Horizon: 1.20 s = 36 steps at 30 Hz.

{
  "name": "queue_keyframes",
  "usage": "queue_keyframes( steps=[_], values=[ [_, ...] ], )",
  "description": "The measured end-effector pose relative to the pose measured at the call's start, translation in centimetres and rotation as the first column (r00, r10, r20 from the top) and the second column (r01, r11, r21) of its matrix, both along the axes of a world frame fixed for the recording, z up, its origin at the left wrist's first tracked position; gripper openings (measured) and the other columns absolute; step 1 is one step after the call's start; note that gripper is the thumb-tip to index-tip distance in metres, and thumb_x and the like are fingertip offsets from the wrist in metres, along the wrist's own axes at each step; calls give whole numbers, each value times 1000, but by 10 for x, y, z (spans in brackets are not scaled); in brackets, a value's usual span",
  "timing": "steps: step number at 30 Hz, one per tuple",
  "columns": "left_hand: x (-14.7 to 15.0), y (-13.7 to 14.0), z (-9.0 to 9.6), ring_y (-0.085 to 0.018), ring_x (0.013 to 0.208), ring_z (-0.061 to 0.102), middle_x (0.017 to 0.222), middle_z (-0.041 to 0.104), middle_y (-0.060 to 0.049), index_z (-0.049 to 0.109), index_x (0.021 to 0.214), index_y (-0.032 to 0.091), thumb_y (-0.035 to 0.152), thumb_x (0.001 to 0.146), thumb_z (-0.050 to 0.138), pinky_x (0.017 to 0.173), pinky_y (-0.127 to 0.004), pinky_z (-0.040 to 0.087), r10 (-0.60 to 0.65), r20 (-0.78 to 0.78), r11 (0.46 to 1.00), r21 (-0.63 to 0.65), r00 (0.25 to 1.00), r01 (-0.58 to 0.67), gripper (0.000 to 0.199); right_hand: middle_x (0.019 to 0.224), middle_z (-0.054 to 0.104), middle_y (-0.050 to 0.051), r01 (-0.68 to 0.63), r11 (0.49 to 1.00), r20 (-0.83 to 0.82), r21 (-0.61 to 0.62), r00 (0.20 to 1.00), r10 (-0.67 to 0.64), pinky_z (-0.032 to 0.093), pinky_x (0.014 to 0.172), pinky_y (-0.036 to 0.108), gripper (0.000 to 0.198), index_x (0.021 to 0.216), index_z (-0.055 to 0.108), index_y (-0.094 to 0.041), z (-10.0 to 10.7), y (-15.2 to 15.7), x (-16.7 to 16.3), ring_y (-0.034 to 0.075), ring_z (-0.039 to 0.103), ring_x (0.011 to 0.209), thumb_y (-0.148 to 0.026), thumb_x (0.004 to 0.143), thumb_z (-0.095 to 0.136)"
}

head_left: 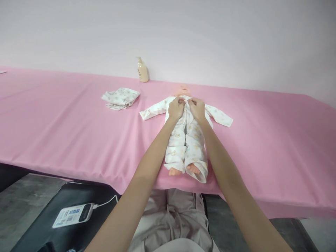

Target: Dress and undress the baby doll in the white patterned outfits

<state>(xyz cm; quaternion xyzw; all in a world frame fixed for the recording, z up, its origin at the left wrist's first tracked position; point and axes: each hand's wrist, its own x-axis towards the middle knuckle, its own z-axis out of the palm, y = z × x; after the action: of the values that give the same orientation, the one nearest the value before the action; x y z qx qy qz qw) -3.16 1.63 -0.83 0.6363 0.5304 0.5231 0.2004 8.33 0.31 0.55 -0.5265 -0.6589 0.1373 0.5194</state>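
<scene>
Head view | doll laid face-up on pink surface, apparently for two-handed reach | garment front pinched near neck by left hand and right hand, likely to steady it

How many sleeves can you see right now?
2: one sleeve lies left of the left hand, the other sleeve right of the right hand. The folded cloth could hide more.
</scene>
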Motion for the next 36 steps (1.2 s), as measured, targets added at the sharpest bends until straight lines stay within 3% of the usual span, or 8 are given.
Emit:
queue_keyframes(
  steps=[5,10,15,21,26,29,36],
  values=[
    [1,-4,6,-17,89,63,87,70,-2,65,86,21,32,86,44,84,-28,43,37,1,998,-42,999,-37,23,74,64,4,3,999,146,37,989,-9,42,73,29,25,82,64,-17,-1,0,1,18,58,71,-27,84,42],
    [-1,-4,10,-18,89,64,88,70,-4,64,96,20,43,83,52,81,-27,45,56,19,996,-67,998,-54,29,66,62,2,49,996,236,74,970,-66,41,68,29,20,81,65,-18,-2,-1,-3,18,55,65,-27,83,47],
    [-4,4,8,-17,88,65,91,71,-4,65,92,19,40,80,57,82,-28,47,24,88,993,-121,996,-14,25,79,66,6,0,987,273,162,961,-45,43,75,30,20,79,67,-17,-5,1,0,18,57,71,-24,80,49],
    [-6,10,6,-17,83,65,84,71,-3,67,89,18,33,74,61,80,-29,49,2,148,990,-140,989,19,22,78,67,7,-69,981,320,183,948,7,44,77,31,21,75,69,-17,-9,2,2,19,58,75,-22,78,49],
    [-5,8,6,-18,85,65,86,71,-3,69,90,20,26,73,58,82,-31,49,13,93,991,-130,996,-1,21,75,67,4,-85,985,195,148,979,55,44,75,28,17,73,66,-17,-8,1,1,17,59,72,-22,76,51],
    [-4,7,7,-18,86,65,88,72,-4,69,90,19,23,74,57,83,-31,49,-17,80,992,-120,997,26,21,70,65,2,2,997,92,75,996,-9,44,71,27,20,82,65,-18,-8,0,1,16,58,65,-25,81,46],
    [-4,2,7,-15,83,65,91,71,-3,65,97,19,23,77,55,82,-28,48,-37,53,994,-98,998,42,22,76,66,5,106,993,146,58,983,-114,44,78,33,18,82,66,-18,-8,3,-1,21,60,76,-22,78,49]
  ],
)
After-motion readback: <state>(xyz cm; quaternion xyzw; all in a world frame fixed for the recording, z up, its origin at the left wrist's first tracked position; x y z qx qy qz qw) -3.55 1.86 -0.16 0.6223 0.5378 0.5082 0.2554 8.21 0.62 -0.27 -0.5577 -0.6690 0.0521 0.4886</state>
